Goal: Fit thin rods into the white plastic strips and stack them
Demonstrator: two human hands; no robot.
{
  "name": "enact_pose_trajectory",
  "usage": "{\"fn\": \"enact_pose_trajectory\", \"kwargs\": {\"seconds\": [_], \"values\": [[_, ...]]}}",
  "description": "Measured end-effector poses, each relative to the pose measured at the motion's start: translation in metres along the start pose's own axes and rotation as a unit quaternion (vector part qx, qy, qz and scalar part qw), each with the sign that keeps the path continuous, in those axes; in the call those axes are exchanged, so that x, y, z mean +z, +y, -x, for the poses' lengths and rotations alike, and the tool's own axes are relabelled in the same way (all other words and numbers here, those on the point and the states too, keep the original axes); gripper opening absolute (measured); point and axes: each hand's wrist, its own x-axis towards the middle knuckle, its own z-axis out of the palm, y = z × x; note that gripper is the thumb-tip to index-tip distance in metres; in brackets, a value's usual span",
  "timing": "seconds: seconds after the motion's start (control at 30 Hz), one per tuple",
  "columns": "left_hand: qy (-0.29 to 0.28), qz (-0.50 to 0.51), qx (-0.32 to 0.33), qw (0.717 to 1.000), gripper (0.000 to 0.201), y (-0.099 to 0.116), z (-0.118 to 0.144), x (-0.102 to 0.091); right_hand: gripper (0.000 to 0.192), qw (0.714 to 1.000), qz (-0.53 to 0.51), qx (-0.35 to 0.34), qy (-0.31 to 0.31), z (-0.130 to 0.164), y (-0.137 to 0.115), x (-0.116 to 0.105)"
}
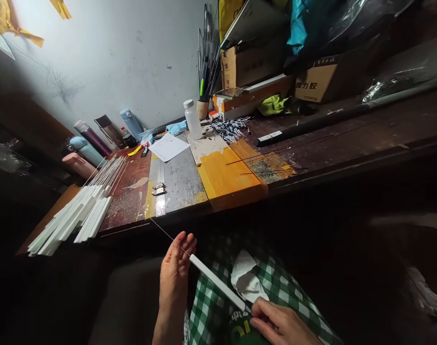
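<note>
Below the table edge, my left hand [175, 268] pinches a thin rod [162, 227] between thumb and fingers. The rod runs into one end of a long white foam-like strip [218, 282], which slants down to the right over my lap. At the strip's lower end, my right hand [275, 318] is closed around a small dark piece [248, 306] that touches or nearly touches the strip; my fingers hide most of it. A crumpled white cloth or tissue [249, 278] lies on the green checked apron [290, 287] beside the strip.
Many similar white strips on rods [74, 215] lie at the table's left. A metal ruler [161, 206], a paper sheet [169, 147], a white bottle [193, 120] and a pile of small black-and-white pieces [229, 128] are on the table. A long black tube [311, 125] lies right.
</note>
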Motion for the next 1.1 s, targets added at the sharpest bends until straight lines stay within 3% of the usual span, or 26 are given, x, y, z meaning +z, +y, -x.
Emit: {"fn": "enact_pose_trajectory", "kwargs": {"seconds": [0.1, 0.2, 0.27, 0.33, 0.5, 0.6, 0.77, 0.87, 0.97, 1.1], "values": [[-0.045, -0.027, -0.043, 0.998, 0.054, -0.018, 0.014, -0.002, 0.02, 0.999, -0.026, -0.012, 0.018, -0.002, -0.006, -0.001], [-0.043, -0.076, -0.075, 0.993, 0.052, -0.024, 0.027, -0.013, 0.028, 0.995, -0.075, 0.015, 0.058, -0.008, -0.013, -0.009], [-0.037, -0.132, -0.043, 0.99, 0.052, -0.02, 0.031, -0.023, 0.032, 0.987, -0.098, 0.072, 0.107, -0.019, -0.011, -0.015], [-0.069, -0.211, -0.011, 0.975, 0.05, -0.015, 0.031, -0.032, 0.035, 0.978, -0.111, 0.119, 0.129, -0.033, -0.003, -0.017], [-0.194, -0.339, 0.016, 0.921, 0.04, -0.02, 0.031, -0.039, 0.035, 0.975, -0.139, 0.147, 0.097, -0.07, 0.022, -0.007], [-0.21, -0.358, 0.012, 0.91, 0.033, -0.028, 0.034, -0.039, 0.03, 0.975, -0.124, 0.147, 0.107, -0.078, 0.032, -0.003], [-0.189, -0.347, -0.01, 0.918, 0.033, -0.036, 0.034, -0.043, 0.043, 0.982, -0.076, 0.139, 0.101, -0.071, 0.038, 0.006], [-0.201, -0.35, -0.031, 0.914, 0.035, -0.042, 0.031, -0.046, 0.03, 0.981, -0.073, 0.119, 0.134, -0.071, 0.036, 0.02], [-0.201, -0.361, -0.037, 0.91, 0.037, -0.046, 0.028, -0.047, 0.024, 0.979, -0.118, 0.081, 0.147, -0.073, 0.032, 0.027], [-0.203, -0.368, -0.059, 0.906, 0.038, -0.045, 0.028, -0.048, 0.027, 0.96, -0.262, 0.032, 0.092, -0.066, 0.024, 0.01]]}}
